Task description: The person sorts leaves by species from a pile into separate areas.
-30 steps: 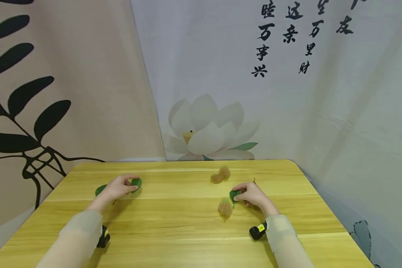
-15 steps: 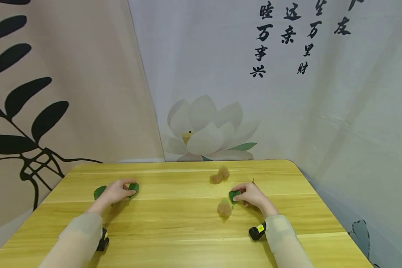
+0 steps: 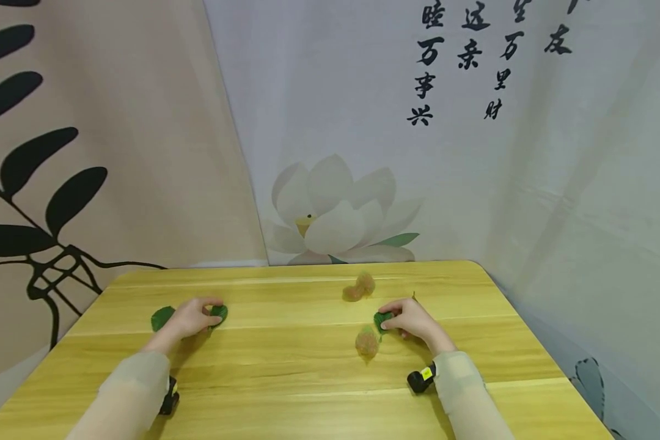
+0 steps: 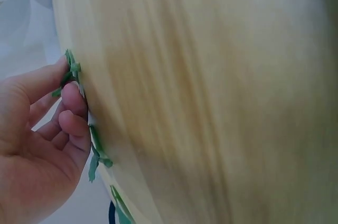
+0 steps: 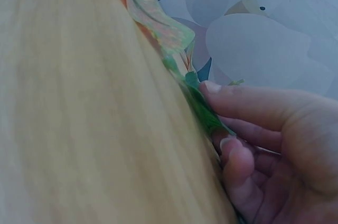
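At the table's left side, my left hand (image 3: 189, 319) pinches a dark green leaf (image 3: 219, 313) between thumb and fingers, low over the wood. The left wrist view shows the same leaf (image 4: 74, 69) edge-on at the fingertips. A second green leaf (image 3: 162, 318) lies just left of that hand. On the right, my right hand (image 3: 414, 322) holds another green leaf (image 3: 382, 321) by thumb and fingers, and the leaf (image 5: 203, 109) looks folded in the right wrist view. Beside it lies an orange-and-green leaf (image 3: 366, 343), close to its stem.
Two brownish-orange leaves (image 3: 365, 284) sit together near the back edge of the wooden table (image 3: 286, 354). A small stem tip (image 3: 415, 296) shows behind the right hand. A printed cloth backdrop (image 3: 330, 122) hangs behind the table.
My left hand has come down and slightly toward me with its leaf, which now sits lower over the table. My right hand stays almost still. The head view has shifted slightly.
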The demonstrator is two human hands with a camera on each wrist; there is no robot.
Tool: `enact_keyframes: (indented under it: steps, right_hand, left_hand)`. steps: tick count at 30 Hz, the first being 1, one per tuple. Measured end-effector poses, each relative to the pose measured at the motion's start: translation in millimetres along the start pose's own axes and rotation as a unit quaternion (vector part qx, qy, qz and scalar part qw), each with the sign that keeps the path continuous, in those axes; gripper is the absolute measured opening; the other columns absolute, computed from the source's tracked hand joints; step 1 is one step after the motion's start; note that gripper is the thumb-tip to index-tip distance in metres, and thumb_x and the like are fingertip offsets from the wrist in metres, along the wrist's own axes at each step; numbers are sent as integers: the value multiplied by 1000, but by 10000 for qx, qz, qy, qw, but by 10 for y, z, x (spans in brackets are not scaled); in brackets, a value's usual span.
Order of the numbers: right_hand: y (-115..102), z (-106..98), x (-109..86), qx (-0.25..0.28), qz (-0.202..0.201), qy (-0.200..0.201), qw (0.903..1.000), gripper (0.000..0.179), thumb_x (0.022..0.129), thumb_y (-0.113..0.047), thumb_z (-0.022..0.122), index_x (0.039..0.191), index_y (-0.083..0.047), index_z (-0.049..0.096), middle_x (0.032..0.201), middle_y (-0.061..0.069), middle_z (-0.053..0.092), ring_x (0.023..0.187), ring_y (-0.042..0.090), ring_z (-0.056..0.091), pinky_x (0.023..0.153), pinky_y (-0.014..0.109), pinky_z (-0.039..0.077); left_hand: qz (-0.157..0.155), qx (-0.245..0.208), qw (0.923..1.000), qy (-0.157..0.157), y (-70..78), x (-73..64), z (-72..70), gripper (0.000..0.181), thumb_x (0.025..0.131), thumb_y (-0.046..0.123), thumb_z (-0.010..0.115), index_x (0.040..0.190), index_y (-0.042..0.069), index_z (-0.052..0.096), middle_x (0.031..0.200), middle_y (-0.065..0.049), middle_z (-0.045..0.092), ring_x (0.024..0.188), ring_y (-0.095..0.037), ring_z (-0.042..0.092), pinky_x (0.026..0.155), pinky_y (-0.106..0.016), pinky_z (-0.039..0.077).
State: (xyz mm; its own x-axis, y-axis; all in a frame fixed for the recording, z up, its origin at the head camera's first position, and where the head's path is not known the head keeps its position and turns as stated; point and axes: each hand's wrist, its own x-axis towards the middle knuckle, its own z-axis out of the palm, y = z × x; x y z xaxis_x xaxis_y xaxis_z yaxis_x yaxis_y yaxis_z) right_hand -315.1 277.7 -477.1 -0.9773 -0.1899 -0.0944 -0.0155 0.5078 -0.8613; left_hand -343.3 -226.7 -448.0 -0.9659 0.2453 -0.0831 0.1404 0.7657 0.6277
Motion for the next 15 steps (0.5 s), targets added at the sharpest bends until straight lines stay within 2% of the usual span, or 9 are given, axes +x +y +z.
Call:
enact_keyframes:
  steps: [3, 6, 9, 12, 15]
  right_hand:
    - [-3, 7, 14, -37, -53, -46, 10000, 33, 83, -7, 75, 115, -4, 70, 68, 2, 45, 41, 11, 38, 42, 24, 38]
    - [-5, 14, 25, -62, -99, -56, 9999, 32, 83, -6, 75, 115, -3, 70, 64, 1, 44, 41, 11, 37, 42, 24, 38]
    - [-3, 21, 29, -70, -85, 6, 9999, 31, 84, -7, 74, 114, -4, 70, 64, 0, 45, 40, 11, 37, 41, 24, 37]
    - [4, 25, 28, -97, -51, 95, 9999, 29, 84, -8, 74, 113, -5, 71, 64, 1, 46, 40, 11, 37, 41, 24, 37]
    - [14, 21, 20, -106, -26, 160, 9998, 27, 85, -9, 74, 112, -6, 72, 64, 0, 45, 40, 10, 37, 40, 25, 38]
  left_hand:
    - [33, 36, 10000, -43, -7, -13, 10, 46, 92, 12, 66, 133, -6, 53, 110, -30, 58, 60, -19, 57, 56, -34, 45]
    - [11, -12, 10000, -47, -9, -17, 13, 46, 92, 12, 66, 133, -6, 53, 110, -31, 59, 56, -19, 54, 52, -34, 43]
    - [-17, -77, 9999, -75, -21, -2, 15, 47, 92, 13, 66, 133, -6, 54, 87, -21, 64, 51, -18, 51, 47, -32, 41]
    - [-105, -194, 9996, -151, -23, 7, 21, 48, 92, 13, 66, 134, -5, 53, 66, -8, 58, 48, -16, 50, 45, -30, 41]
    - [-209, -344, 9987, -298, -7, 12, 18, 48, 93, 12, 64, 136, -6, 51, 64, -7, 55, 48, -15, 49, 45, -29, 41]
